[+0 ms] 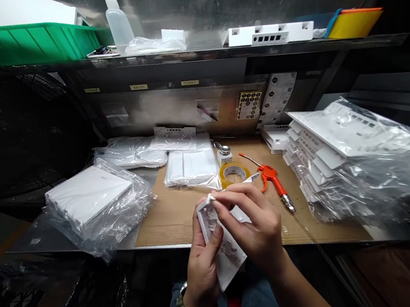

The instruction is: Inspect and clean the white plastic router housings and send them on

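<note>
Three yellow labels [139,87] beneath the shelf [208,54] carry lettering too small to read, as do the dark round marks on the yellow-edged sheet [249,104] to their right. Brown cardboard [161,223] covers much of the bench [35,247], with a dim room around it. Over the cardboard's near edge, the left hand [202,264] grips a white plastic panel [231,261], fingers curled round its side, while the right hand [257,220] has thumb and forefinger pinched closed on its top corner

white rectangular panel [228,257], tilted, relief-textured face showing, above lap [260,306]
</note>
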`<action>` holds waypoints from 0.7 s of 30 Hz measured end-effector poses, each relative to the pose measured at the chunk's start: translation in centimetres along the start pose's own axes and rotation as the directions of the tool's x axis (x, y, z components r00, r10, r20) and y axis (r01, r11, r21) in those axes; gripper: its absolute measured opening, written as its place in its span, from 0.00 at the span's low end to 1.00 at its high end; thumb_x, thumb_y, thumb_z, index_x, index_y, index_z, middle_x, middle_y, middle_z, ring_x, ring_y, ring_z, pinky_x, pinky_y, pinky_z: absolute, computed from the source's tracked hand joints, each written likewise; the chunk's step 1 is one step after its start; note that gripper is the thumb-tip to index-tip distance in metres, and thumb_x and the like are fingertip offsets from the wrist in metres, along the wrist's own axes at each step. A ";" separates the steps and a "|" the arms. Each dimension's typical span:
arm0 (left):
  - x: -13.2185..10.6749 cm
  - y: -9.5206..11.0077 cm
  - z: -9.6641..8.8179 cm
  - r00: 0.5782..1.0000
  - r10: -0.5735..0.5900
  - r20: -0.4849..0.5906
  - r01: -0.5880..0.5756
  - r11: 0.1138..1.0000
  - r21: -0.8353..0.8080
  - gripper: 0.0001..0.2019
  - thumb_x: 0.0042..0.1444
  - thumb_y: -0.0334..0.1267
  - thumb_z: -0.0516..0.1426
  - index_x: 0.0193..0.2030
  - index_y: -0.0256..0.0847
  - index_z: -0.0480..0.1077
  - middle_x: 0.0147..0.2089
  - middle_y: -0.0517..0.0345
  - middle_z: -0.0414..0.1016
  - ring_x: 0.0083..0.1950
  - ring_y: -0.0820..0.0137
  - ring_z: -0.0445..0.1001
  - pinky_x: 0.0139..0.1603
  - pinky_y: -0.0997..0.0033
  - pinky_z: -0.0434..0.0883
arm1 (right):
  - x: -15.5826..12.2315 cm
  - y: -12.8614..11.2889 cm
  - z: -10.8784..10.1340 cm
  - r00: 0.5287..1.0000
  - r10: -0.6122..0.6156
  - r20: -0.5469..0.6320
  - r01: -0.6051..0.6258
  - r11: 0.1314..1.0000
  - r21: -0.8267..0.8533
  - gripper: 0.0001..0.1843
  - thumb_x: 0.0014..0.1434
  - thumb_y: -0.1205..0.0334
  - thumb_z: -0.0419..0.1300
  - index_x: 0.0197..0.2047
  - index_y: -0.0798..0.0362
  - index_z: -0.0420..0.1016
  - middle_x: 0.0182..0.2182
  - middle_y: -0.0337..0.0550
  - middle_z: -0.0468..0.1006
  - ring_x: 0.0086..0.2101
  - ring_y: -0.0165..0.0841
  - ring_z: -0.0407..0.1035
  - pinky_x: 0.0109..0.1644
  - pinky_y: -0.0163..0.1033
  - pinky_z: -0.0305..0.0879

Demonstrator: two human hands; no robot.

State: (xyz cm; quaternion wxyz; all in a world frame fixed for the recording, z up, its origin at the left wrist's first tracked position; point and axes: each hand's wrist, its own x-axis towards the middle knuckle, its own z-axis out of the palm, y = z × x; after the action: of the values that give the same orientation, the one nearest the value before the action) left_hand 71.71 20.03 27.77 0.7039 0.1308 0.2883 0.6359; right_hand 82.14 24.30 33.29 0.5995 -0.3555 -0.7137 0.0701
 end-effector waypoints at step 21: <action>-0.3 4.9 -12.5 0.951 -0.151 0.268 0.189 0.974 -0.122 0.28 0.72 0.36 0.42 0.74 0.65 0.56 0.69 0.61 0.71 0.73 0.54 0.61 0.75 0.43 0.54 | -3.2 7.9 -7.1 0.932 0.311 -0.184 -0.337 0.932 -0.130 0.05 0.66 0.62 0.65 0.43 0.51 0.83 0.38 0.42 0.79 0.37 0.33 0.74 0.40 0.39 0.72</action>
State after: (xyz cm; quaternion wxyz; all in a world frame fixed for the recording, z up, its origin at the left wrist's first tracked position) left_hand 60.55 18.18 20.52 0.7953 0.1349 0.1576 0.5696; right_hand 92.01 25.95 28.48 0.6046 -0.5200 -0.5977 0.0822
